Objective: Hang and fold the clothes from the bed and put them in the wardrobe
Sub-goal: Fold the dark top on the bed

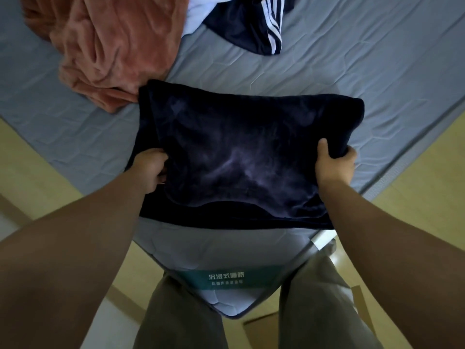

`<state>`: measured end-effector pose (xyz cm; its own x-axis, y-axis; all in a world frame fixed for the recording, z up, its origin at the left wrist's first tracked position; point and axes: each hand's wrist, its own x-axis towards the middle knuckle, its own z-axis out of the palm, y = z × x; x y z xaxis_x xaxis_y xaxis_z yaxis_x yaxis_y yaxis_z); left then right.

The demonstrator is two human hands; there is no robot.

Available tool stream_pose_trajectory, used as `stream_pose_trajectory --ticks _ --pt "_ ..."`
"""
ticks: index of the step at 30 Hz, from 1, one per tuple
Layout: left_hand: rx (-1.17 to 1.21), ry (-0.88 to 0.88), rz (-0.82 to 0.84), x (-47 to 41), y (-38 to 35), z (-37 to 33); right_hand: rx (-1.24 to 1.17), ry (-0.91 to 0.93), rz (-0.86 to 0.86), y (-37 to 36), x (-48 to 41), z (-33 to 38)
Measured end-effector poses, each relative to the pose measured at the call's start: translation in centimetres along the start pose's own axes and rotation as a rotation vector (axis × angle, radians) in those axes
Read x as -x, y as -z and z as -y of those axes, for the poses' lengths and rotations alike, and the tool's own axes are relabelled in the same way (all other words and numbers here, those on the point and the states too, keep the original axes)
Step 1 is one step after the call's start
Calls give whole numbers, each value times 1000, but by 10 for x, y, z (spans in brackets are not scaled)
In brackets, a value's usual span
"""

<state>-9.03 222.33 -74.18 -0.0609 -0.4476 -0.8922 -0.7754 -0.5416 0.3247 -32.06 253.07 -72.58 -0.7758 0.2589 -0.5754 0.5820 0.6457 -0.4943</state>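
A folded dark navy fleece garment (236, 152) lies on the near corner of the grey-blue mattress (352, 79). My left hand (151, 170) grips its left edge, fingers tucked under the fabric. My right hand (334, 165) grips its right edge, thumb on top and fingers curled underneath. A crumpled salmon-pink fleece garment (100, 46) lies at the far left, touching the navy one's far corner. Navy shorts with white side stripes (251, 23) lie at the far middle, partly over a white garment (198, 13).
The mattress corner with a green label (226, 278) points toward my legs. Yellowish wooden floor (415, 187) shows on both sides of the bed. A cardboard box (264, 326) sits on the floor near my feet.
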Motion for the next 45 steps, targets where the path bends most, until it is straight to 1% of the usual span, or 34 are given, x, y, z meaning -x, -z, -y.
stream_pose_trajectory --ticks 4,5,7,8,10,12,14,16,21,26,29,33,36,38,41,42,45 --pt "142 22 -4 2 -2 -13 -170 -89 44 4 -7 5" --pt "191 31 48 1 -3 -17 -190 -97 68 5 -8 6" --pt "257 31 218 2 -6 -23 -178 -75 109 7 -9 6" --pt "234 3 293 5 -7 -24 -168 -66 125 8 -10 6" --pt "132 -65 365 5 -7 -23 -173 -87 160 11 -13 7" --pt "104 -76 361 1 -5 -21 -209 -134 226 13 -14 10" --pt "180 -33 356 -1 -4 -22 -250 -177 289 13 -15 11" --pt "241 -1 359 -3 -5 -23 -277 -209 312 14 -17 10" --pt "200 17 397 -6 -15 -25 -341 -300 412 19 -21 6" --pt "227 38 388 -11 -18 -25 -374 -392 592 22 -25 5" --pt "237 43 396 -12 -17 -24 -362 -429 648 25 -27 4" --pt "250 5 319 -11 -12 -28 -313 -423 690 29 -30 4" --pt "256 -37 255 -13 2 -34 -349 -434 747 28 -27 1" --pt "204 -81 224 -12 11 -36 -335 -401 717 21 -21 -2" --pt "79 -123 183 -6 15 -29 -291 -265 493 10 -14 -11" --pt "36 -109 194 -4 16 -25 -298 -241 451 8 -12 -14" --pt "-95 -25 267 1 21 -11 -328 -240 433 6 -5 -24"
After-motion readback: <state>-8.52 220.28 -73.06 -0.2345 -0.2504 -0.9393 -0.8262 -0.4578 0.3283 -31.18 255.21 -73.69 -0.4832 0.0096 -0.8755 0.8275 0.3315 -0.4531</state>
